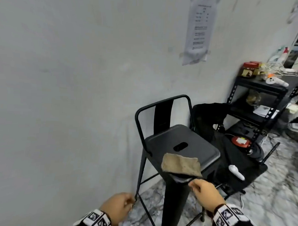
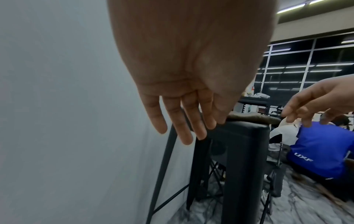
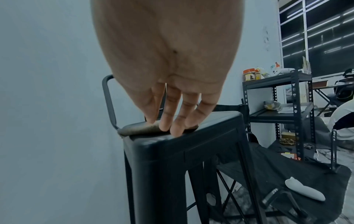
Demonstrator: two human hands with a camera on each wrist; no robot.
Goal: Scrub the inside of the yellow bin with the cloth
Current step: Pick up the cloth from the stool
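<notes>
I see no yellow bin in any view. The cloth (image 1: 181, 164) lies folded on the near corner of the black stool (image 1: 201, 149), partly overhanging. My right hand (image 1: 204, 192) is beside it, fingers (image 3: 164, 121) loosely extended, tips at the cloth's edge, gripping nothing. My left hand (image 1: 118, 209) hangs relaxed and empty. Risk, in my judgement: a careless brush could push the cloth off onto the floor. The jars (image 1: 249, 70) on the shelf unit (image 1: 258, 83) show dark contents.

Stool backrest (image 1: 163, 111) and wall (image 1: 60, 92) block the far and left side; open air above the seat (image 1: 182, 145), shelf rack (image 1: 258, 100) crowds the right.
</notes>
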